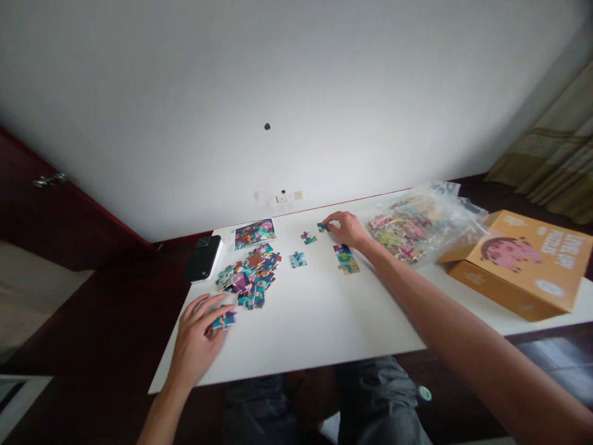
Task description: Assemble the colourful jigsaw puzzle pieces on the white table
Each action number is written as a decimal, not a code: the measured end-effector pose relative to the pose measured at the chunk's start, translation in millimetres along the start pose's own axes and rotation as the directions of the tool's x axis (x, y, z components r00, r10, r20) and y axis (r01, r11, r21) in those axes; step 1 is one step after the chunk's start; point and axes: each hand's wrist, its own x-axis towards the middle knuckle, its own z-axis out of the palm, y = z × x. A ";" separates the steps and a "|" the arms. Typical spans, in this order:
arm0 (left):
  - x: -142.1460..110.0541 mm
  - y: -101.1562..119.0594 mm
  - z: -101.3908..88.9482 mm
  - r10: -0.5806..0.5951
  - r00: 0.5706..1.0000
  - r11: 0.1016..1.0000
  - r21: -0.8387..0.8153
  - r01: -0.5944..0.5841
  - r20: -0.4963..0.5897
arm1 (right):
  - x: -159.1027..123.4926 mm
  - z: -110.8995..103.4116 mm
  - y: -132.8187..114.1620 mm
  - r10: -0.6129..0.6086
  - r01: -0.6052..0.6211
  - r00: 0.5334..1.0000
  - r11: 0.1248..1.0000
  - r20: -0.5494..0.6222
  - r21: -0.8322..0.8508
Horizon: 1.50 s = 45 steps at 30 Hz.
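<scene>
In the head view my left hand [200, 330] is closed on a blue and orange jigsaw puzzle piece [225, 319], low over the table's left front. Just beyond it lies a heap of loose puzzle pieces [252, 275]. At the back of the table, the fingers of my right hand [345, 227] pinch a small dark blue puzzle piece [322, 227]. Partly behind that hand is a joined strip of pieces [347, 261], teal, purple and yellow. Two separate pieces lie between heap and strip: a purple and teal one [308, 237] and a light teal one [298, 259].
A picture card [254, 233] lies behind the heap. A black phone [202, 256] rests on a white box at the left edge. Clear plastic bags of puzzle pieces [407, 225] and an orange puzzle box [523, 266] occupy the right side. The white table [315, 327] meets the wall.
</scene>
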 end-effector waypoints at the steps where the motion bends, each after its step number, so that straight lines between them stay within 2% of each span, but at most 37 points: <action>1: 1.4 1.7 0.6 0.008 1.000 1.000 -0.012 -0.008 0.013 | -0.3 -0.9 -3.1 -0.010 0.010 1.000 1.000 -0.016 -0.013; 4: 6.8 6.8 1.8 0.022 0.999 0.999 -0.040 -0.020 0.048 | 2.7 -2.4 -25.1 -0.076 0.076 0.997 0.997 -0.015 -0.024; 6: 8.3 8.6 2.3 0.006 0.999 0.999 -0.049 -0.003 0.054 | 8.5 -0.3 -51.7 -0.187 0.187 0.980 0.982 0.066 0.013; 7: 8.3 9.1 2.4 -0.007 0.999 0.999 -0.050 0.010 0.051 | 12.0 2.3 -68.0 -0.263 0.259 0.957 0.965 0.125 0.050; 10: 6.9 10.0 1.5 -0.049 0.998 0.997 -0.066 0.051 0.027 | 19.1 17.1 -122.7 -0.486 0.450 0.828 0.873 0.278 0.187; 13: 5.8 10.8 -1.0 -0.078 0.997 0.991 -0.112 0.078 0.003 | 13.2 40.1 -171.9 -0.628 0.558 0.702 0.778 0.336 0.289; 14: 5.5 10.9 -1.9 -0.084 0.996 0.987 -0.135 0.082 -0.004 | 8.2 48.4 -184.2 -0.650 0.579 0.670 0.760 0.358 0.296; 16: 4.4 11.2 -4.3 -0.104 0.994 0.976 -0.196 0.095 -0.037 | -3.6 64.0 -200.8 -0.675 0.624 0.638 0.735 0.370 0.265; 18: 2.6 11.8 -7.2 -0.151 0.982 0.960 -0.255 0.118 -0.113 | -13.9 75.7 -207.2 -0.699 0.666 0.613 0.708 0.368 0.235; 20: 0.7 12.9 -10.7 -0.216 0.953 0.949 -0.277 0.152 -0.214 | -19.2 81.0 -206.7 -0.715 0.685 0.589 0.689 0.376 0.236; 24: -4.4 11.0 -15.5 -0.317 0.878 0.945 -0.194 0.263 -0.358 | -14.8 68.5 -201.6 -0.718 0.673 0.584 0.689 0.379 0.267; 26: -9.3 5.6 -14.3 -0.327 0.889 0.945 -0.104 0.310 -0.322 | -11.5 53.4 -203.3 -0.711 0.665 0.595 0.698 0.375 0.267; 28: -15.9 -1.7 -10.6 -0.317 0.924 0.946 -0.007 0.323 -0.214 | -13.0 38.5 -209.7 -0.706 0.657 0.583 0.701 0.402 0.278; 31: -24.6 -9.5 -4.2 -0.307 0.946 0.947 0.062 0.315 -0.105 | -28.3 30.2 -224.5 -0.744 0.656 0.494 0.659 0.450 0.368; 35: -24.7 -3.4 -3.6 -0.311 0.944 0.947 0.048 0.318 -0.106 | -52.7 47.9 -234.8 -0.816 0.676 0.315 0.552 0.485 0.489; 36: -23.4 0.4 -5.1 -0.301 0.948 0.950 0.047 0.307 -0.105 | -53.2 53.1 -233.0 -0.822 0.678 0.280 0.535 0.495 0.505; 37: -22.1 4.6 -6.9 -0.281 0.955 0.957 0.048 0.287 -0.096 | -50.2 57.1 -229.3 -0.825 0.672 0.265 0.530 0.500 0.517; 38: -21.1 8.5 -8.8 -0.251 0.965 0.966 0.048 0.255 -0.081 | -43.7 59.4 -223.6 -0.822 0.660 0.277 0.539 0.497 0.523; 39: -20.6 12.0 -10.7 -0.216 0.974 0.974 0.048 0.219 -0.062 | -34.5 60.0 -216.2 -0.814 0.644 0.321 0.563 0.485 0.518; 40: -20.5 14.7 -12.3 -0.184 0.982 0.981 0.047 0.186 -0.043 | -23.4 59.5 -207.5 -0.795 0.625 0.394 0.600 0.461 0.500; 42: -20.8 17.5 -14.4 -0.136 0.991 0.990 0.043 0.136 -0.006 | -0.9 57.4 -187.9 -0.707 0.601 0.585 0.707 0.397 0.374; 43: -20.9 17.6 -14.7 -0.121 0.993 0.992 0.042 0.120 0.011 | 8.5 57.4 -178.2 -0.653 0.582 0.664 0.757 0.364 0.297; 44: -20.8 17.0 -14.7 -0.110 0.994 0.993 0.043 0.109 0.027 | 15.6 58.6 -169.3 -0.611 0.563 0.719 0.791 0.330 0.239; 45: -20.4 15.8 -14.4 -0.103 0.994 0.994 0.045 0.102 0.042 | 20.3 61.2 -161.6 -0.586 0.549 0.752 0.810 0.302 0.205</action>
